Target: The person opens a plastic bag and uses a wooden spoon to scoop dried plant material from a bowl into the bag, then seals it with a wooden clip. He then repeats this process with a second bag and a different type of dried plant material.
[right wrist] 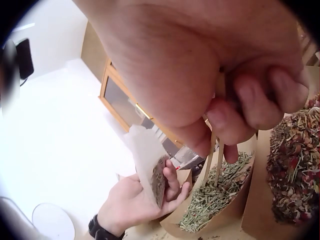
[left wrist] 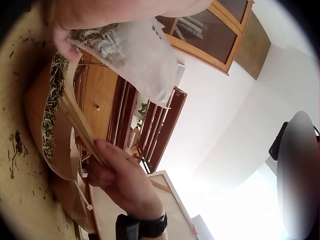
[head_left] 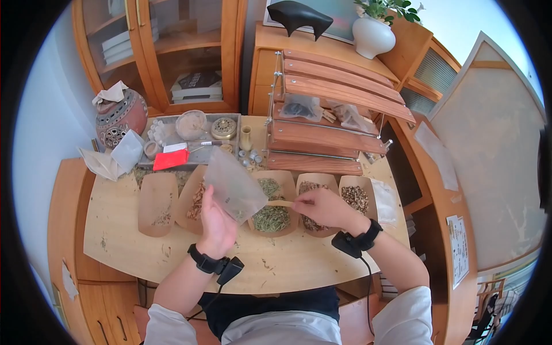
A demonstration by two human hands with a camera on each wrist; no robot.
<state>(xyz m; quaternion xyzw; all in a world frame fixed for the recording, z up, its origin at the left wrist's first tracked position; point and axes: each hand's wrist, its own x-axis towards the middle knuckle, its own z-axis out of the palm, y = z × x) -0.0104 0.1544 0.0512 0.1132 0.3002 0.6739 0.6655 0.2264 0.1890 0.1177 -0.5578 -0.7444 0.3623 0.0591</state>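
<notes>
My left hand (head_left: 217, 225) holds a translucent white pouch (head_left: 234, 185) upright, thumb on one side and fingers behind. Dried herbs (right wrist: 159, 182) fill the bottom of the pouch. My right hand (head_left: 325, 208) pinches wooden tweezers (left wrist: 80, 125) between thumb and fingers. In the right wrist view, their two tips reach into the cut green dried herb (right wrist: 202, 207), slightly apart. That herb lies in a brown paper tray (head_left: 269, 232), just right of the pouch. Part of the tweezers is hidden by my right hand.
More paper trays stand beside it: one with a few scraps (head_left: 155, 198), others with dried plant pieces (head_left: 355, 198). Behind are a grey tray (head_left: 230, 123) with a red packet (head_left: 171, 160) and a wooden rack (head_left: 328, 135). White pouches (head_left: 384, 201) lie at the right.
</notes>
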